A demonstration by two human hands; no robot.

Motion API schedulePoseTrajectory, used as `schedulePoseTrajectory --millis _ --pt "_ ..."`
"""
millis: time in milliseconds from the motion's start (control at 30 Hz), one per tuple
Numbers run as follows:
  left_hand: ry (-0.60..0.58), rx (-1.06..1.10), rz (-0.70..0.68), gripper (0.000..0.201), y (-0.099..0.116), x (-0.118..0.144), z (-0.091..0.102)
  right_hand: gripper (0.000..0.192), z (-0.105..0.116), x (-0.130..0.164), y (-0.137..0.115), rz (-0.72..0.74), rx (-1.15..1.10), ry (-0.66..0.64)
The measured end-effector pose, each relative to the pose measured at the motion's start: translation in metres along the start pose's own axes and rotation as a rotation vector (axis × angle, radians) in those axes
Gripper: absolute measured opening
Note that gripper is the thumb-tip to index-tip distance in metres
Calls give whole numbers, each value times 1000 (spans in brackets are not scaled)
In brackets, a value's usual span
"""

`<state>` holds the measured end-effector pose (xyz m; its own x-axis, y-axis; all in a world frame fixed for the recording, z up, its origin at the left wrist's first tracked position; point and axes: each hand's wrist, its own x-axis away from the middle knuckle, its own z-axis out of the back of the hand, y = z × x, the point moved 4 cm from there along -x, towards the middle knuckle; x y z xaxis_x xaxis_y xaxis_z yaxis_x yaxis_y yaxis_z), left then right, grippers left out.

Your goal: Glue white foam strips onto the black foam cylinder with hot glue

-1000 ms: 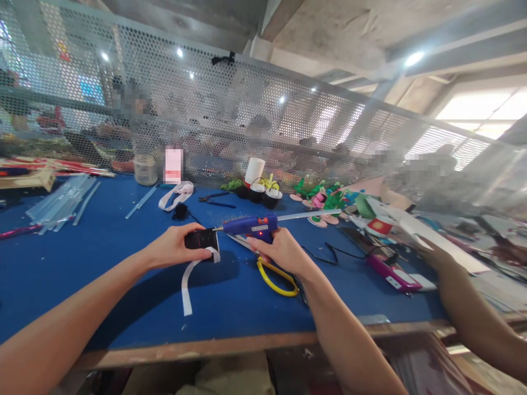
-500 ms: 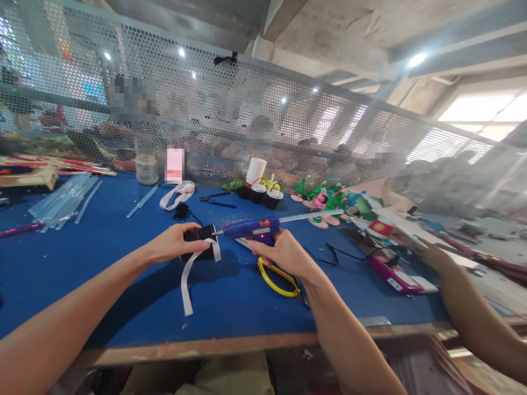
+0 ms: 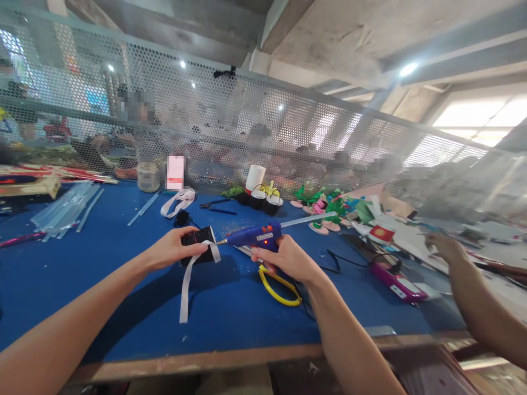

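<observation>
Blue surface (image 3: 247,321) with a wooden front edge (image 3: 206,357); an expanse of blue separates the edge from the white ribbon's (image 3: 185,296) hanging end. The left hand (image 3: 175,249) grips a black cup (image 3: 201,236), tipped sideways, its thumb pressing the ribbon against the wall. The right hand (image 3: 286,255) grips a blue glue gun (image 3: 251,236), nozzle at the cup's rim; contact cannot be told. Yellow-handled scissors (image 3: 265,285) lie just below. Labels on the gun and purple device (image 3: 391,277) are illegible.
</observation>
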<state>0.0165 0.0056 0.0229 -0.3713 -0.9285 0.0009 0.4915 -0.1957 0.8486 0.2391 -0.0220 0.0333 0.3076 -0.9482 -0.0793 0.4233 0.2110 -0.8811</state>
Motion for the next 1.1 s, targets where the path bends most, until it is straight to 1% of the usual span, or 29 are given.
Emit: schedulePoseTrajectory --millis 67,133,233,300,367,433,533,633,733,833,900,933,967,1000,1033,1067,1100 --pt "48 21 8 54 -2 -1 3 27 1 -1 -1 -5 -22 6" --pt "88 32 23 58 -4 -1 6 29 3 -4 1 -16 -74 44" --pt "124 9 43 65 -6 -1 7 34 9 -14 8 -40 -177 155" --pt "136 -12 45 66 -5 -1 6 35 17 -24 15 -48 -168 253" --pt "137 -29 44 67 -4 0 5 31 27 -37 24 -70 -34 339" --pt "129 -38 35 66 -3 0 3 29 37 -49 37 -183 192 393" --pt "137 -41 2 66 -2 1 0 31 44 -67 57 -264 281 408" --pt "136 -22 -28 64 -1 2 -3 32 46 -79 75 -321 378 414" --pt "118 -3 -30 62 -2 2 -6 29 45 -84 82 -337 499 401" --pt "103 24 -31 62 -2 1 -8 17 40 -81 71 -314 598 383" --pt "103 29 -27 63 -1 2 -9 7 32 -72 52 -254 633 366" --pt "110 25 -20 63 0 2 -9 9 26 -66 39 -199 636 344" --pt "118 19 -12 64 0 2 -9 12 18 -59 25 -135 626 307" --pt "127 14 -8 64 1 3 -9 16 7 -53 10 -37 593 235" --pt "136 14 -12 64 1 3 -10 22 -6 -46 -6 125 496 107" --pt "142 15 -24 63 1 3 -10 27 -17 -39 -19 241 397 22" --pt "145 16 -40 63 1 3 -10 30 -25 -33 -29 306 332 -8"
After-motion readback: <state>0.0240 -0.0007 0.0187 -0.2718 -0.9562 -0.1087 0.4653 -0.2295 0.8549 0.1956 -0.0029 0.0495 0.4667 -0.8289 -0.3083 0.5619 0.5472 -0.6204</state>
